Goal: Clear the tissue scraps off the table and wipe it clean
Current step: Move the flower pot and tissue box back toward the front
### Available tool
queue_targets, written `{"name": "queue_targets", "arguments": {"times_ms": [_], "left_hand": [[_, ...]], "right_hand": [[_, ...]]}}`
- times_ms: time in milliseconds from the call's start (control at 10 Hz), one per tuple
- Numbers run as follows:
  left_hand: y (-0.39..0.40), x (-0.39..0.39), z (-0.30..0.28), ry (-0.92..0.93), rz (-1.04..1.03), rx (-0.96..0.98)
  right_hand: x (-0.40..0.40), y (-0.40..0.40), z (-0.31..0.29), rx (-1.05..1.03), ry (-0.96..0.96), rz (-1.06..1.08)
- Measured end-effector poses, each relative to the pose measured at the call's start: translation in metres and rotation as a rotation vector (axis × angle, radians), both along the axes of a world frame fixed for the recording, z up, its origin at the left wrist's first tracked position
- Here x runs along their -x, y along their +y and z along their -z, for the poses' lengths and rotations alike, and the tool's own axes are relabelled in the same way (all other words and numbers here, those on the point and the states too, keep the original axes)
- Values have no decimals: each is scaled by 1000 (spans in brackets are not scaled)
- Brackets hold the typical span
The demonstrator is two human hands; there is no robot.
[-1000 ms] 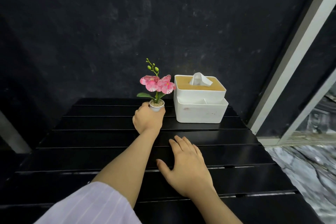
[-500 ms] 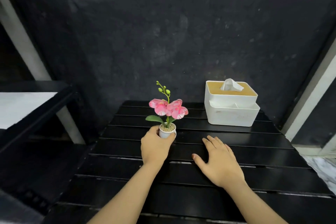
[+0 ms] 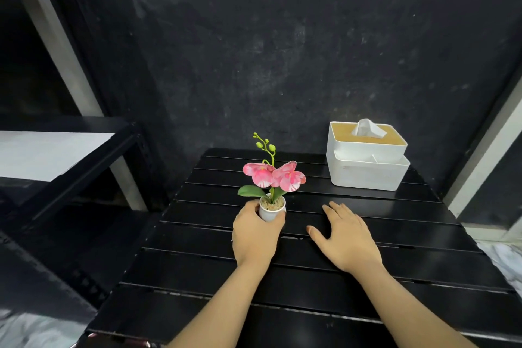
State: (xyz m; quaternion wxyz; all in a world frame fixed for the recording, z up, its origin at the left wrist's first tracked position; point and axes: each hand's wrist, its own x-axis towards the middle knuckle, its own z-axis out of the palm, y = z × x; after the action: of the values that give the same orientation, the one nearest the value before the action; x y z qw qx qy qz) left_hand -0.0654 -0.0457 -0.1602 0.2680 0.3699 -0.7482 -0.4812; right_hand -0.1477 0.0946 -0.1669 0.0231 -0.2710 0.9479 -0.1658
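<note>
My left hand [image 3: 255,234] is wrapped around the small white pot of a pink artificial orchid [image 3: 272,178], which stands upright near the middle of the black slatted table [image 3: 395,215]. My right hand [image 3: 346,237] lies flat on the slats just right of the pot, fingers spread, holding nothing. A white tissue box [image 3: 365,161] with a tan lid and a tissue poking out sits at the table's far right corner. No tissue scraps show on the table.
A dark wall stands right behind the table. To the left, a black shelf frame [image 3: 84,155] with a white top surface sits lower and apart from the table. A pale window frame [image 3: 485,150] rises at the right.
The orchid pot, held by my left hand, has moved away from the tissue box, nearer to me and leftward. My right hand stayed flat on the table. The view swung left.
</note>
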Motion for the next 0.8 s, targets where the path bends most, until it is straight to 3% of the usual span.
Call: {"name": "queue_targets", "arguments": {"times_ms": [800], "left_hand": [[3,-8,2,40,-33,61]], "right_hand": [[3,0,3,-10,19,-5]]}}
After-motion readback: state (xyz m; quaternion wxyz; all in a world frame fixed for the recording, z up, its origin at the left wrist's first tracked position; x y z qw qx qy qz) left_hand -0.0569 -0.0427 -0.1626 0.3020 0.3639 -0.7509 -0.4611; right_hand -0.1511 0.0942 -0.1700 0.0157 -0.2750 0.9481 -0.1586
